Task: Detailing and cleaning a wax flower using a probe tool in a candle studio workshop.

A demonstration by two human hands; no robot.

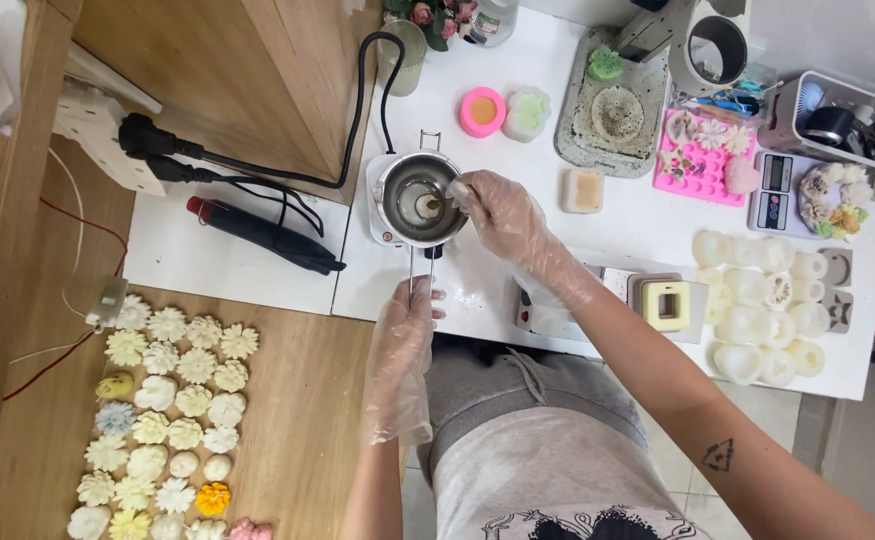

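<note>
A: Two gloved hands work one small steel pot (419,198). The left hand (404,340) is closed around the pot's thin handle (415,275); the right hand (502,212) pinches a small pale scrap at the rim, fingertips together.

B: Where does the pot sit?

A: On a little white hotplate (382,215) on the white table (257,260), a shallow pool of melted stuff (wax, by the look of it) in its bottom.

B: What's around it?

A: A pink mould (481,110) and a pale one beyond; white flower shapes (757,310) to the right; rows of finished flowers (172,400) on the wooden floor to the left; a black-and-red tool (257,232) beside the hotplate.

B: Doing it well means?

A: I'd judge a steady handle and fingers kept above the hot metal, the scrap lowered, not tossed.
</note>
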